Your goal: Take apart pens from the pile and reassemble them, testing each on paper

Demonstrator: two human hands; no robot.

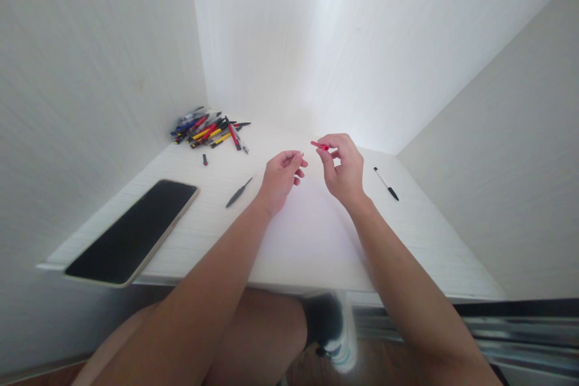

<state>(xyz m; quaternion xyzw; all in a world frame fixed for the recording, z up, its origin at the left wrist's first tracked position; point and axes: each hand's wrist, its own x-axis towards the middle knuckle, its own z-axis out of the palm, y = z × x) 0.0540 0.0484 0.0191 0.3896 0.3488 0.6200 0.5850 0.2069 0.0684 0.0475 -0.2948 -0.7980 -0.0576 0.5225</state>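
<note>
My right hand (342, 170) is raised over the middle of the white desk (212, 217), pinching a small red pen part (320, 145) between thumb and fingertips. My left hand (281, 177) hovers just to its left, with fingers curled inward and pressed near the thumb; I cannot make out anything in them. A dark pen piece (238, 193) lies on the desk left of my left hand. A white pen with a black tip (386, 183) lies to the right of my right hand.
A pile of several coloured pens (208, 128) lies in the far left corner, with one small dark piece (205, 160) in front of it. A black phone (134, 231) lies face up at the desk's near left edge. Walls close in on three sides.
</note>
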